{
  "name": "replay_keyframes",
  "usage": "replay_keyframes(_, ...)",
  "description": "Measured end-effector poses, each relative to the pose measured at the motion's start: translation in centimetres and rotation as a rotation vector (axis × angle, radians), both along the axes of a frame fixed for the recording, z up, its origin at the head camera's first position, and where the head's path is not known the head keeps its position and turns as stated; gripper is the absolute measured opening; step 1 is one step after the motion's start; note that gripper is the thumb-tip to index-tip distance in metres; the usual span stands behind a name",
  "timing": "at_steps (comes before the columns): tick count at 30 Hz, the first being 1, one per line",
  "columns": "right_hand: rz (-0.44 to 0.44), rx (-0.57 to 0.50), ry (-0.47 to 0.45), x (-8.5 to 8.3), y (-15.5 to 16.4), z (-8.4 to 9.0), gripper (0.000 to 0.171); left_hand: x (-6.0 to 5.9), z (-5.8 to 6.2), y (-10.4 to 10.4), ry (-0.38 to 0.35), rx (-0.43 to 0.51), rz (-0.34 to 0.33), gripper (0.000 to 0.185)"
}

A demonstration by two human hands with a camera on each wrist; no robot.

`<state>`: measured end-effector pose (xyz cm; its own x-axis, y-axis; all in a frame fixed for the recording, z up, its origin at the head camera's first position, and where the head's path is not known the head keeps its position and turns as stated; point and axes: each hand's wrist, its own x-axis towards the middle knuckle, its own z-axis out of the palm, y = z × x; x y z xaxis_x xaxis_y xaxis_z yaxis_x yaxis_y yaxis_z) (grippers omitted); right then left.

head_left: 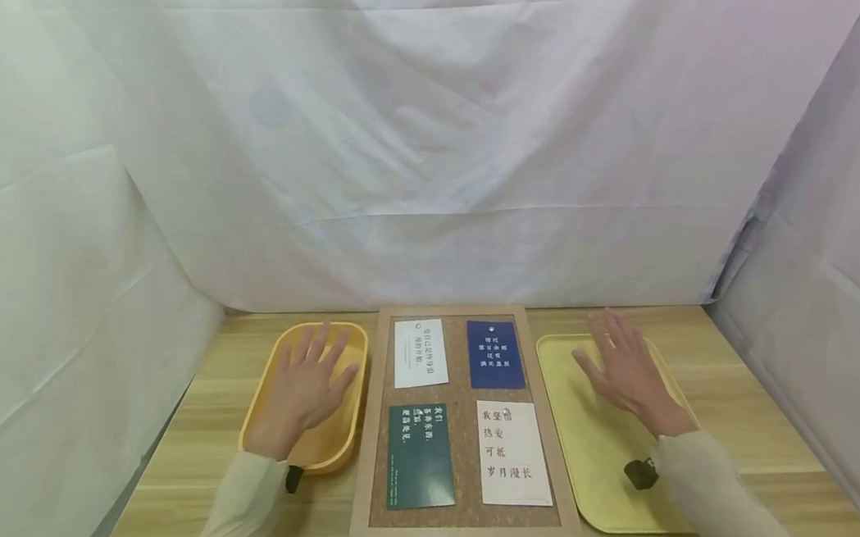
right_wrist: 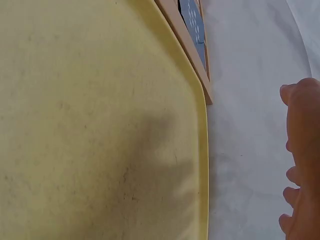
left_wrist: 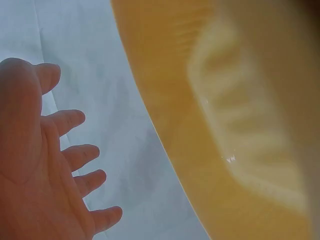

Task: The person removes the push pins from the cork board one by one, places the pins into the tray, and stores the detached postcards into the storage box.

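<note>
My left hand (head_left: 304, 392) is held over an orange-yellow plastic basket (head_left: 361, 379), its fingers spread and nothing in them. Over a flat yellow tray (head_left: 588, 467) hovers my right hand (head_left: 633, 379), fingers extended, also holding nothing. Between the hands lies a wood-framed cork board (head_left: 459, 393) bearing several cards: a white card (head_left: 421, 354) at far left, a dark blue card (head_left: 496, 356) at far right, a green card (head_left: 421, 457) at near left and a white card with red lettering (head_left: 513, 454) at near right. Small pins show at some cards' upper edges.
The wooden table (head_left: 182, 450) ends at a white cloth (head_left: 443, 179) hanging behind it, with more cloth at both sides. The basket stands left of the board, the tray close along its right. Both wrists wear a small black device (head_left: 641, 474).
</note>
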<state>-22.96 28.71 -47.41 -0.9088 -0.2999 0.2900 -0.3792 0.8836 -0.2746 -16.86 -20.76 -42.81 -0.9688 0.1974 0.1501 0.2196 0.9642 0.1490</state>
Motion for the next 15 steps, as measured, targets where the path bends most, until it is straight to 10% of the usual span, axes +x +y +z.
replay_keyframes(15, 0.041, -0.046, -0.048, -0.6, -1.8, -0.1, 0.069, 0.2, -0.1, 2.5, -0.021, 0.070, -0.032, 0.059)
